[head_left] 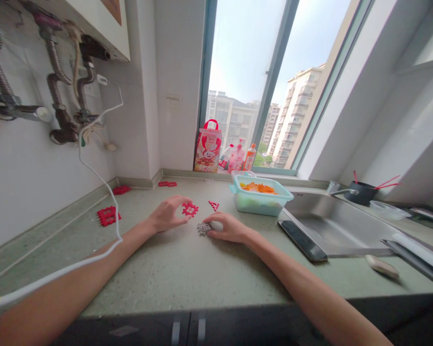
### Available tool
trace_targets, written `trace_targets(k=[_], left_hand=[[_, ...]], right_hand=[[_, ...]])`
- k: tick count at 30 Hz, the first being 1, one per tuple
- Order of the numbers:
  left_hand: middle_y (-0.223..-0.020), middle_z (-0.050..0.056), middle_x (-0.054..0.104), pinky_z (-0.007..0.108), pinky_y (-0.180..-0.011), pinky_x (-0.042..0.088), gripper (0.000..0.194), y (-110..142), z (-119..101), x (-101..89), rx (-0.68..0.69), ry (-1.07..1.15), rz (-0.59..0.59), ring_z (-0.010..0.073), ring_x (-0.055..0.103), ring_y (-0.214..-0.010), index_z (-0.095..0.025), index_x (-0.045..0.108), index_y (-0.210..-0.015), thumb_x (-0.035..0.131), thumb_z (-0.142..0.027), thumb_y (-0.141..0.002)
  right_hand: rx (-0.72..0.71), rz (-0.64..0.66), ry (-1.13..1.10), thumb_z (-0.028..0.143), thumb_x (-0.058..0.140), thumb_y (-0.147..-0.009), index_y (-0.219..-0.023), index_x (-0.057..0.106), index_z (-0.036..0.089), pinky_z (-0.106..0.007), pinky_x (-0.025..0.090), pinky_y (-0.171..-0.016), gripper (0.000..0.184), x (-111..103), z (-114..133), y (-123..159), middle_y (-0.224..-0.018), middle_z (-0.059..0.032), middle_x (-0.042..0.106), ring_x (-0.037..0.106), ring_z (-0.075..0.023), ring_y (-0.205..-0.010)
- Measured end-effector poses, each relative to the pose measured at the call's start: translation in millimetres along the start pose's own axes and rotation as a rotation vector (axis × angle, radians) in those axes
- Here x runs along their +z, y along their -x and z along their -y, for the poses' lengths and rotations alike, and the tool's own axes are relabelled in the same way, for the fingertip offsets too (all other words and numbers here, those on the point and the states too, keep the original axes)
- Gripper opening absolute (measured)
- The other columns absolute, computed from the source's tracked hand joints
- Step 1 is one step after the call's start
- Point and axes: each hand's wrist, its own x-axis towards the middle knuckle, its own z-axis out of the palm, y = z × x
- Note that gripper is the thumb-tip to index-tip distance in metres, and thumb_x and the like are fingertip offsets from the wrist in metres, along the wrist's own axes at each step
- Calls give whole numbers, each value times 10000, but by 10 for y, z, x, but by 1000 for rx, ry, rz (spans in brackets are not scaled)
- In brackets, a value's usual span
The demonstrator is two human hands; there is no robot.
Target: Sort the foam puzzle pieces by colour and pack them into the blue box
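Observation:
Both my arms reach over a speckled green countertop (187,269). My left hand (168,213) pinches the edge of a small red lattice paper cutout (190,209), thumb and fingers closed on it. My right hand (228,227) rests on the counter with its fingers curled onto a small grey, patterned, cutout-like piece (204,228). A red triangular cutout (213,205) lies just beyond the hands.
More red cutouts lie at the left (108,216), (121,190) and at the back (167,183). A teal container of chopped vegetables (261,194) stands by the steel sink (332,226). A dark phone (302,240) lies on the sink's rim. Red bag and bottles (209,146) on the sill.

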Motion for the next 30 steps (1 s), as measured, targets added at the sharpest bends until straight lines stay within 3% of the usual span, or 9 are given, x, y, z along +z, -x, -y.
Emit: trace_targets(k=[3,6,13,17,19,22,24,26,30], left_hand=[[-1342,81,718,413,-1142,467,476,-14,180,51,-77,-50,13,291,645,-1253,-231,673,-1318,641,-443,-893],[-1400,80,701,406,-1150,456,511,-21,270,109,-132,-91,70,300,640,-1280,-239,684,-1354,602,-498,-921],[-1407,24,704,372,-1183,422,476,-26,292,159,-98,-55,224,268,613,-1336,-295,718,-1342,519,-538,-984],[-1444,44,681,389,-1195,416,504,-24,283,177,-110,-50,224,286,587,-1367,-265,709,-1361,546,-536,-969],[-1442,43,681,396,-1201,412,500,-21,276,185,-107,-44,221,290,584,-1370,-269,710,-1361,549,-530,-966],[-1443,49,679,409,-1202,414,496,-11,266,184,-104,-45,221,299,573,-1385,-267,712,-1357,549,-525,-967],[-1449,56,675,412,-1202,413,493,-2,261,178,-104,-45,223,302,563,-1397,-259,711,-1359,554,-515,-967],[-1441,54,679,407,-1199,413,482,6,252,167,-98,-30,221,295,566,-1392,-265,709,-1362,562,-504,-970],[-1402,56,700,390,-1158,444,462,18,219,141,-76,31,217,276,619,-1314,-276,693,-1375,579,-481,-977]], right_hand=[[-68,-71,94,314,739,-899,-1198,744,257,-399,540,-1048,304,-50,4,-28,-1166,-65,783,719,-239,-1100],[-86,-253,227,310,709,-925,-1216,730,279,-425,514,-1089,294,-245,-46,-14,-1235,-72,757,681,-244,-1181],[265,-922,626,410,575,-1020,-1178,717,250,-503,451,-1100,266,-982,-416,264,-1357,-117,691,619,-310,-1236],[370,-1156,639,476,499,-1051,-1255,670,212,-507,439,-1089,376,-1152,-606,390,-1376,-155,662,585,-315,-1266],[428,-1093,631,508,481,-1056,-1242,691,211,-530,442,-1071,409,-1134,-662,412,-1378,-162,663,576,-329,-1256],[522,-834,668,532,465,-1063,-1106,770,224,-595,434,-1052,436,-1059,-692,417,-1386,-154,675,559,-357,-1245],[534,-759,702,521,457,-1071,-1062,794,226,-620,431,-1056,449,-1022,-666,404,-1416,-148,664,537,-366,-1274],[478,-772,716,489,462,-1074,-1087,798,235,-621,441,-1067,422,-1002,-597,374,-1452,-136,641,523,-364,-1307],[214,-762,643,382,525,-1051,-1144,789,262,-590,444,-1134,305,-908,-376,257,-1452,-116,630,528,-343,-1354]])
